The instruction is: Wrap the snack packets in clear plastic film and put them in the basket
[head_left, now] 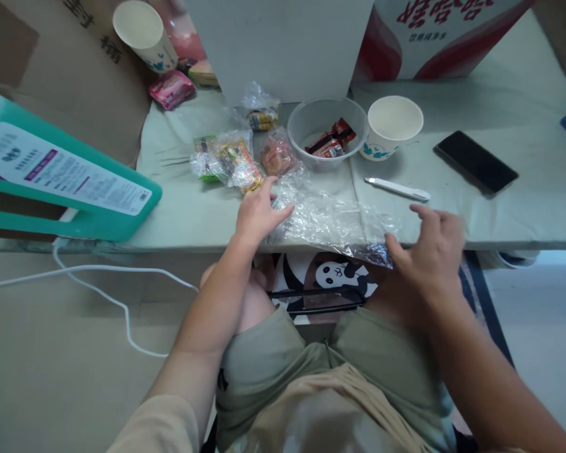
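A crinkled clear plastic bag (330, 217) lies flat along the table's front edge, its right corner reaching over the edge. At its left end is my left hand (260, 214), thumb and fingers apart, close to the wrapped snacks (240, 160). My right hand (431, 242) hovers by the bag's right corner with thumb and fingers spread, slightly blurred. Behind the bag stands a clear plastic bowl (306, 148) with red-brown wrapped snacks (333, 139) in it. A white pen-shaped cutter (397, 189) rests beyond my right hand.
A paper cup (391, 129) and a black phone (475, 162) are right of the bowl. White box (283, 50) and red-and-white carton (434, 44) stand behind. At left are a green jug (122, 214), another paper cup (145, 38), a pink packet (172, 89) and a white cable (122, 269).
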{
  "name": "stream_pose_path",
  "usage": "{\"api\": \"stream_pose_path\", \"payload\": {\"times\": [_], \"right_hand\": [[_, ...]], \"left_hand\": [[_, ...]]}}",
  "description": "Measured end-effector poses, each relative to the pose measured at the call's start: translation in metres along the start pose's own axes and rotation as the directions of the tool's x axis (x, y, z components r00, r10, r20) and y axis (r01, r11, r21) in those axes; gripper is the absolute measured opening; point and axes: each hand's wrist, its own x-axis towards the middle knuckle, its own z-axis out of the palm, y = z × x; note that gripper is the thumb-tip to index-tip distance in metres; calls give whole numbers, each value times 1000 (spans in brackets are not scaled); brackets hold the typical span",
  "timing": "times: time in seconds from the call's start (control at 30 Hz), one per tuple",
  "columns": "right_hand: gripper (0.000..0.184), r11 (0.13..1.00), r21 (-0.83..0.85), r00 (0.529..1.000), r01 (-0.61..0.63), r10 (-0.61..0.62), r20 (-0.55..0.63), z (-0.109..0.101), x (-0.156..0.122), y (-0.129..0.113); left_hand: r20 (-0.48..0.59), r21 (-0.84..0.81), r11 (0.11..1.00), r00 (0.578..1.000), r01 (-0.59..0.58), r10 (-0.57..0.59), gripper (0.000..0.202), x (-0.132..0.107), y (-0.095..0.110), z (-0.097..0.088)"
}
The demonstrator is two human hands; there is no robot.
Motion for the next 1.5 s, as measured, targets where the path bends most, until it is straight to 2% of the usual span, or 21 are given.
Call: {"api": "stream_pose_path", "payload": {"times": [0.1,0.17,0.3,0.33,0.37,0.47,0.5,0.53,0.6,0.63,0.7,0.8,0.83,0.9,0.97,1.03,1.1,1.2,1.3,1.4,1.5], "right_hand": [[55,977,133,968,166,-187,168,16,30,-12],[66,952,209,915,226,-281,290,36,55,-22],[89,908,308,778,283,-405,479,71,100,-40],[85,907,318,746,277,-411,524,74,108,-44],[72,907,328,714,263,-412,566,75,114,-46],[14,884,444,642,146,-426,637,64,119,-51],[10,854,517,629,58,-433,646,60,117,-52],[15,804,592,623,-55,-436,650,58,112,-52],[22,658,691,640,-299,-399,657,59,100,-54],[24,579,713,662,-395,-359,658,63,93,-55],[28,449,742,728,-498,-248,639,75,81,-59],[29,365,762,792,-535,-98,603,92,71,-64],[27,358,759,795,-545,-69,603,95,70,-65],[24,352,745,790,-567,-24,612,97,69,-66],[25,355,730,777,-584,-16,630,93,70,-65],[34,399,708,756,-583,-52,652,88,72,-61],[43,466,690,743,-554,-97,662,84,75,-54],[56,515,690,735,-508,-159,659,81,81,-44],[65,495,720,726,-487,-229,648,80,86,-39],[72,447,744,749,-497,-213,628,79,89,-42],[66,397,758,780,-518,-143,609,81,91,-46]], "left_hand": [[166,-68,998,986,5,6,56,-3,7,-6],[246,-177,984,969,16,29,51,-2,10,-7],[280,-424,906,950,-4,136,40,3,8,-10],[281,-480,877,948,2,152,41,4,6,-12],[277,-533,846,948,17,155,44,4,4,-16],[214,-694,715,972,84,93,67,6,-1,-30],[180,-765,636,982,102,59,72,7,-2,-35],[154,-836,535,988,121,18,73,8,-2,-38],[169,-925,334,984,180,-61,62,12,0,-39],[213,-932,281,974,228,-81,59,13,2,-37],[358,-880,307,931,361,-68,71,15,8,-28],[559,-766,398,828,505,25,94,11,21,-11],[590,-752,397,805,526,51,96,9,25,-7],[603,-738,416,796,532,52,89,5,31,0],[594,-677,521,804,519,-29,69,3,34,4],[566,-574,646,814,503,-130,43,3,34,5],[510,-539,698,842,471,-175,31,5,30,3],[405,-659,632,900,408,-159,34,11,24,-1],[378,-757,535,919,376,-111,39,17,20,-1],[454,-772,454,886,445,-97,49,22,21,2],[592,-716,410,803,565,-70,61,24,24,6]]}}
